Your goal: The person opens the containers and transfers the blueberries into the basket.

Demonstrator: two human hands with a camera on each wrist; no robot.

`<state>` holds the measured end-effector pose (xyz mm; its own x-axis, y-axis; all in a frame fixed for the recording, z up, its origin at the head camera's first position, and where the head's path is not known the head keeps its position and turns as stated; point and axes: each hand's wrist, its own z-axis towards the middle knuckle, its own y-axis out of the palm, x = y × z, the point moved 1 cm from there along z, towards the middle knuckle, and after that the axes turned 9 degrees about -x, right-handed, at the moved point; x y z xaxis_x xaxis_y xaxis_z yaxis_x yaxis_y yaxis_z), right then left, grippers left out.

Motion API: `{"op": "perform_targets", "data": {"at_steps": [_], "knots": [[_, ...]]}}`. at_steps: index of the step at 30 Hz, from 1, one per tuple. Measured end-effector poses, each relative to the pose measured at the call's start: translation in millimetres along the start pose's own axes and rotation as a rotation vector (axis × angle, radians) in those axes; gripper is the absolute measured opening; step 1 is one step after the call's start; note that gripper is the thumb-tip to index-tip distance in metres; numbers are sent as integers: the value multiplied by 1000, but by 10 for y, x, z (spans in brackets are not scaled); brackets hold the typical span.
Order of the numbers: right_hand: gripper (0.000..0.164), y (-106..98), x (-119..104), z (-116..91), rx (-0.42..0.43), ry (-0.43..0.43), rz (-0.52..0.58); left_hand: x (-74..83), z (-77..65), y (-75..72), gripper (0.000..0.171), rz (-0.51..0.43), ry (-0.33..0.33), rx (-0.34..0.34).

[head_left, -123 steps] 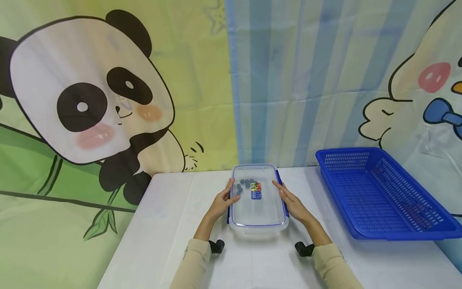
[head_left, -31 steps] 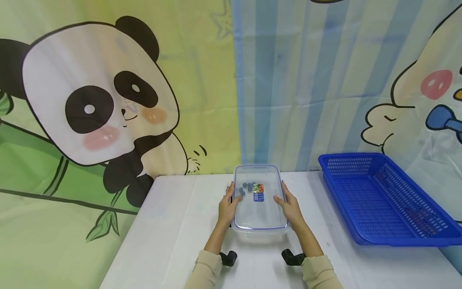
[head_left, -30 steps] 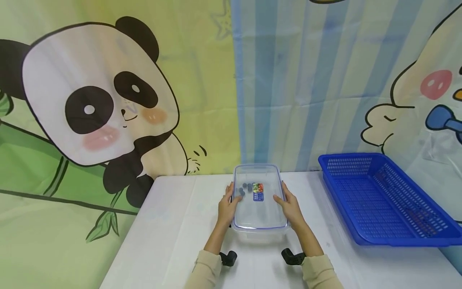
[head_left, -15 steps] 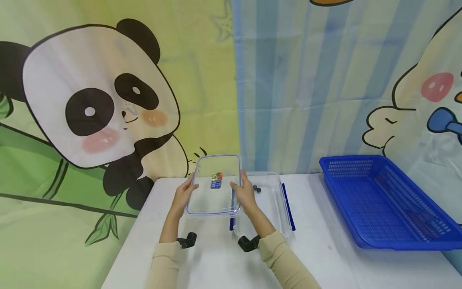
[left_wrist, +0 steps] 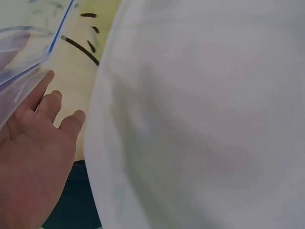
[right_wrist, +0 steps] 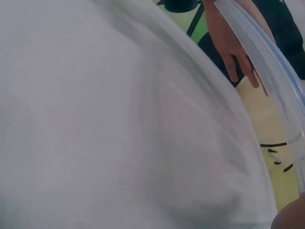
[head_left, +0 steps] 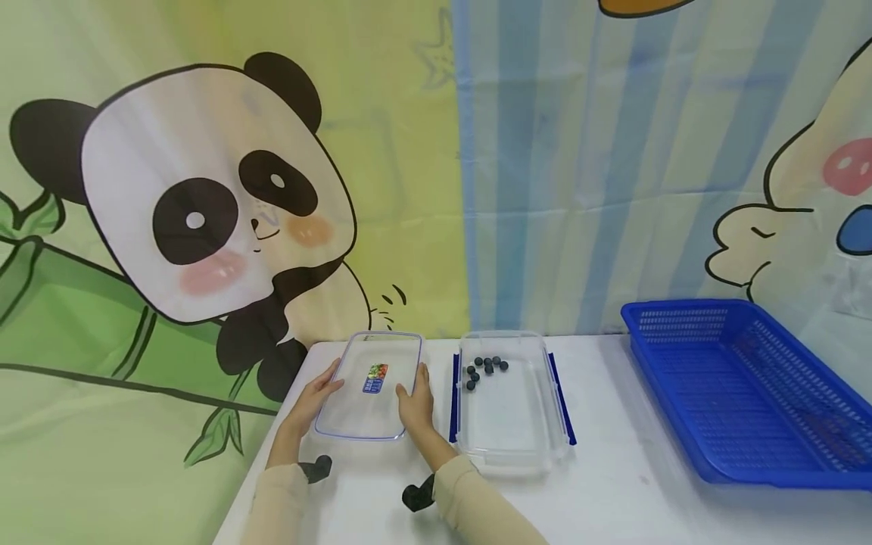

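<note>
A clear plastic lid point(head_left: 354, 412) with a blue seal and a fruit label is held flat over the left of the table; in the wrist views it looks raised off the cloth. My left hand point(head_left: 312, 400) grips its left edge, thumb on top. On the opposite edge, my right hand point(head_left: 417, 405) pinches it the same way. The left wrist view has the left hand point(left_wrist: 38, 148) beside the lid point(left_wrist: 28, 28). Only a fingertip of the right hand point(right_wrist: 289, 217) shows in its wrist view. Right of the lid stands the uncovered clear food container point(head_left: 514, 428), with several small dark blueberries point(head_left: 488, 370) inside.
Blue side clips point(head_left: 562, 401) stick out along the container. A large blue mesh basket point(head_left: 742, 409) stands at the right of the white-covered table point(head_left: 606, 454). A panda-printed curtain point(head_left: 409, 151) hangs behind the table's back edge.
Both hands have lifted the lid off the container, carried it left and lowered it toward the table. The container has stayed put, its blueberries now uncovered. The head view has shifted slightly.
</note>
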<state>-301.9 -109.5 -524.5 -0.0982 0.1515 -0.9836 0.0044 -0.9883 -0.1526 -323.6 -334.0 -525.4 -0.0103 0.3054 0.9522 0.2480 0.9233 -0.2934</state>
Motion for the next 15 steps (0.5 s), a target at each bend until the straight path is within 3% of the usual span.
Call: {"op": "perform_targets", "data": {"at_steps": [4, 7, 11, 15], "knots": [[63, 74, 240, -12, 9, 1, -10, -167, 50, -4, 60, 45, 4, -40], [64, 135, 374, -47, -9, 2, -55, -298, 72, 0, 58, 51, 45, -53], [65, 190, 451, -91, -7, -29, -167, -417, 79, 47, 55, 35, 112, -36], [65, 222, 444, -73, 12, -58, -240, -438, 69, 71, 57, 43, 106, 7]]}}
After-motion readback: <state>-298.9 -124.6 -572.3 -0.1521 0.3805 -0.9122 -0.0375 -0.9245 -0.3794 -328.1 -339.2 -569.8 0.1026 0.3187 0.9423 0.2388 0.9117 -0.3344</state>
